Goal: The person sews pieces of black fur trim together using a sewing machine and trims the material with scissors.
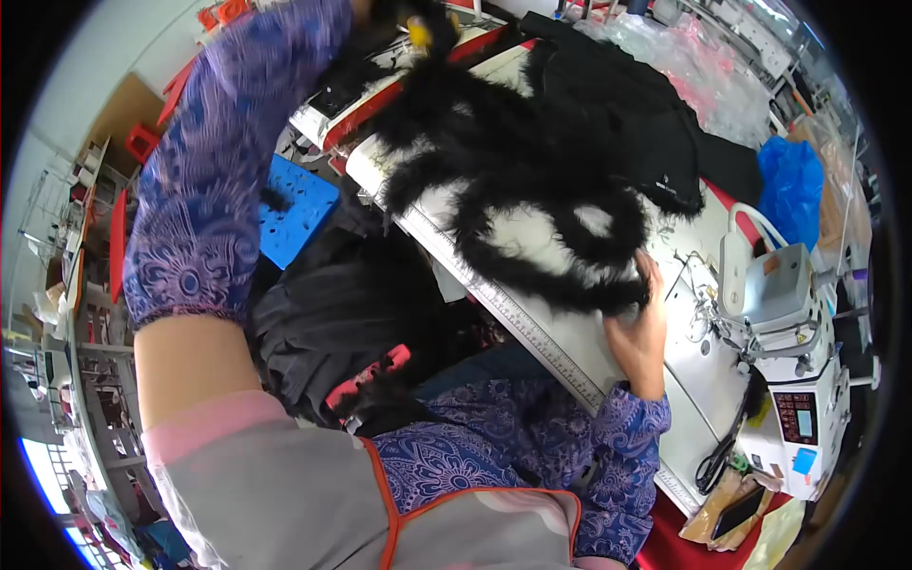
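Observation:
Black fluffy trim (513,266) lies in loops across the white table (570,351). On its near right end is my right hand (641,332), with the fingers curled round the trim and the thumb on the near side. My left arm, in a blue and purple patterned sleeve, reaches up to the top of the view; the left hand is hidden at the dark edge there, near a small yellow item (418,31). Beyond the trim a black garment (636,123) is spread out, with a small white mark near its lower corner.
A white sewing machine (779,294) with a control panel stands at the right, with black scissors (714,464) nearby. A ruler strip runs along the table edge. Dark fabric (332,304), a blue stool (294,214), a blue bag (790,190) and clear plastic surround the work.

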`<act>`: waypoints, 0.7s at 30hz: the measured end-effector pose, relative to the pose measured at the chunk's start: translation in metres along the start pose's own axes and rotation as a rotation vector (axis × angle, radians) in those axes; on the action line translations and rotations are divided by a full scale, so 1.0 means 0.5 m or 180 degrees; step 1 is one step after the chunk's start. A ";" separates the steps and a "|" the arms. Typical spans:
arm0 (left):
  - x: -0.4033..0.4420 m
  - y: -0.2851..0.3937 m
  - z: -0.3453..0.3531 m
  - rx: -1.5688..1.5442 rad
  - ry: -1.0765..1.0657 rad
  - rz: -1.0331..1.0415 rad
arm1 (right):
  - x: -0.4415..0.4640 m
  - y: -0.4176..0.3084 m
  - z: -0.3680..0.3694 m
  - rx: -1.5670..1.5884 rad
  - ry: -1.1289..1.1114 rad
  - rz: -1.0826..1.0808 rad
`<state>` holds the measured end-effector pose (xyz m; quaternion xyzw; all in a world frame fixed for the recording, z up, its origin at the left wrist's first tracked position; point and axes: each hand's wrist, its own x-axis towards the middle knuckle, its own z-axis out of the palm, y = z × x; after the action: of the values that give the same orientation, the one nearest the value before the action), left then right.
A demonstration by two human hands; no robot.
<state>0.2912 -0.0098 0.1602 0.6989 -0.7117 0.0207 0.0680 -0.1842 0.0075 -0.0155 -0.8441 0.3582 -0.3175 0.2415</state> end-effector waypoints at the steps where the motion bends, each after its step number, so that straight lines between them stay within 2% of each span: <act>1: -0.025 0.005 0.081 -0.0231 -0.0708 0.0114 | -0.011 -0.011 -0.016 -0.0005 0.0043 0.0131; 2: -0.054 0.007 0.158 -0.0259 -0.1125 0.0273 | -0.023 0.012 -0.016 0.0027 0.0107 0.0067; 5: -0.115 -0.011 0.297 -0.0140 -0.1004 0.0497 | -0.043 0.025 -0.026 -0.0097 0.0015 0.0241; 7: -0.129 -0.047 0.370 -0.0132 -0.0007 0.0368 | -0.050 0.025 -0.019 -0.0333 -0.0144 0.0061; 8: -0.120 -0.078 0.376 -0.0521 -0.0166 -0.0115 | -0.049 0.008 -0.021 -0.0328 -0.0259 0.0000; 9: -0.125 -0.075 0.350 -0.0595 0.0224 -0.0361 | -0.053 0.003 -0.015 -0.0408 -0.0291 -0.0086; 11: -0.103 -0.136 0.319 -0.1588 0.0988 -0.0649 | -0.052 0.007 -0.001 -0.0465 -0.0319 -0.0165; 12: -0.094 -0.132 0.276 -0.2172 0.0862 -0.1386 | -0.052 0.012 0.004 -0.0529 -0.0321 -0.0236; 13: -0.084 -0.151 0.241 -0.1743 0.0788 -0.1583 | -0.051 0.015 0.008 -0.0595 -0.0307 -0.0315; 14: -0.080 -0.176 0.238 -0.2007 0.1420 -0.1093 | -0.049 0.016 0.010 -0.0580 -0.0312 -0.0322; 15: -0.071 -0.169 0.199 -0.2065 0.1453 -0.1657 | -0.048 0.016 0.012 -0.0610 -0.0275 -0.0324; 16: -0.062 -0.171 0.170 -0.2136 0.1556 -0.1702 | -0.047 0.016 0.013 -0.0648 -0.0237 -0.0324; 21: 0.024 -0.256 0.072 -0.2919 0.1741 -0.1327 | -0.047 0.015 0.014 -0.0701 -0.0240 -0.0329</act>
<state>0.4162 -0.0290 0.1176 0.6927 -0.4516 -0.1239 0.5486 -0.1953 0.0221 -0.0335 -0.8942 0.3375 -0.2563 0.1440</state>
